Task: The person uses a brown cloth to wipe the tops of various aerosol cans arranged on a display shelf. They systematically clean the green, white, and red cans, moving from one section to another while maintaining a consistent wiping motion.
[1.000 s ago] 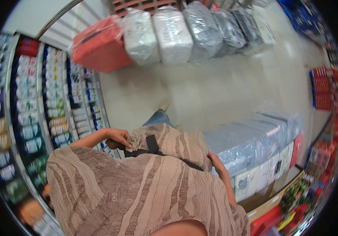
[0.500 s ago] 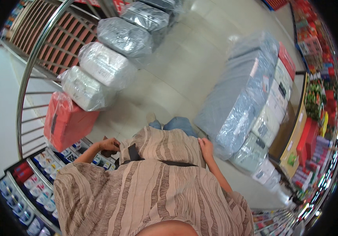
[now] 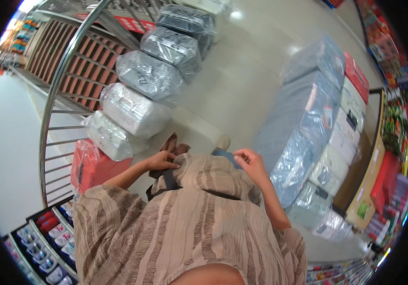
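My left hand [image 3: 162,161] is closed at the left side of my loose beige-and-brown striped shirt [image 3: 204,173], its fingertips pinching the fabric near the hem. Just beyond it is a brown leathery thing [image 3: 170,142], partly covered by the hand and shirt; its kind is unclear. At the shirt's right side, my right hand [image 3: 250,164] is raised a little off the cloth, thumb and fingers bent together. Whatever might lie between those fingertips is too small to make out. A black strap [image 3: 170,180] crosses my waist.
Plastic-wrapped suitcases [image 3: 137,107] line a metal railing [image 3: 54,102] at the left, a red suitcase [image 3: 94,166] nearest. Stairs [image 3: 66,61] lie behind it. Blue-grey wrapped bundles [image 3: 292,118] and white packages [image 3: 330,166] stand at the right, beside shelves. A goods rack [image 3: 47,237] is at lower left.
The view has shifted, and the railing and suitcases appear lower. My left hand has moved forward and right. My right hand has lifted from the shirt's side, its fingers bending together. My shoe shows further right.
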{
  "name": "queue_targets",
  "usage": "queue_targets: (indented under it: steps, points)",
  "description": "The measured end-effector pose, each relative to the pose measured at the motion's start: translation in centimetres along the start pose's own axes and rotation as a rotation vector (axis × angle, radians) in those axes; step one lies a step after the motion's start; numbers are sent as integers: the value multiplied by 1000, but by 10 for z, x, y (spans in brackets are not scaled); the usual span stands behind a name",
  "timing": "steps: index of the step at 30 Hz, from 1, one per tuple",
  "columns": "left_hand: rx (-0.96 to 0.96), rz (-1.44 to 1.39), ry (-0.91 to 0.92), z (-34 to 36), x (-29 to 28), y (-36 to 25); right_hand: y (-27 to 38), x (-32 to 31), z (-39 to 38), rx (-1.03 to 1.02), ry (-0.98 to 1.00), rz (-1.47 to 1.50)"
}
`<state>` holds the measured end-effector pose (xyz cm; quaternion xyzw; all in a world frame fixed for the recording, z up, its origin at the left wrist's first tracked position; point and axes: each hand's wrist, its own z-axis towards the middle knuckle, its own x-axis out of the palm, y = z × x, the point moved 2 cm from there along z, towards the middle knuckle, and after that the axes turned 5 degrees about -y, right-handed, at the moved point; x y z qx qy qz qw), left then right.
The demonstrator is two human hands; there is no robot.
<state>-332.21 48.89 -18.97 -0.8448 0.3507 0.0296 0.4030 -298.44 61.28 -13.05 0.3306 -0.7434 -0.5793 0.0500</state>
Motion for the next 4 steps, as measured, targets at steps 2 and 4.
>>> queue_targets:
  steps: [2,4]
  points:
    - [39,52,-233,14,-13,-28,48,-20,12,-108,216,29]
    - [24,105,-347,22,-34,-34,76,-26,26,-247,436,25]
